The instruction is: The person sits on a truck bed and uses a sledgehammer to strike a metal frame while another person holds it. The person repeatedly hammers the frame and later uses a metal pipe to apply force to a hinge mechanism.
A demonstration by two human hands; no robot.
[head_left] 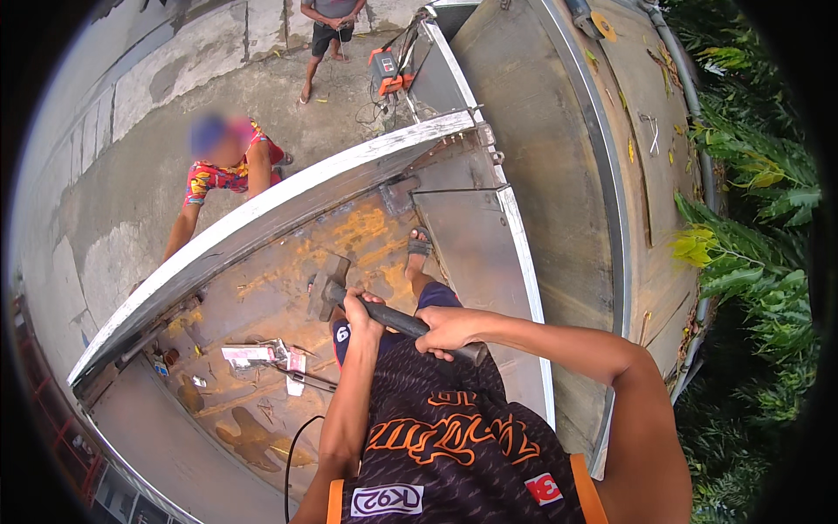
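My left hand (pixel 363 312) grips the dark handle of a sledgehammer (pixel 328 284) just behind its steel head. My right hand (pixel 441 332) is closed round the same handle farther down, in front of my torso. The hammer head hangs over the rusty floor (pixel 297 227) of a metal bin in which I stand. Pink-and-white packets (pixel 246 354), a clamp-like tool and a black cable (pixel 292 441) lie on that floor to the left of my legs.
A white-edged metal wall (pixel 196 247) runs across ahead. Beyond it a co-worker (pixel 223 170) bends over and another person (pixel 327 26) stands. An orange-and-black machine (pixel 386 72) sits beside the metal structure. Weathered panels (pixel 655 157), a grinder (pixel 585 22) and leafy branches (pixel 751 244) are at the right.
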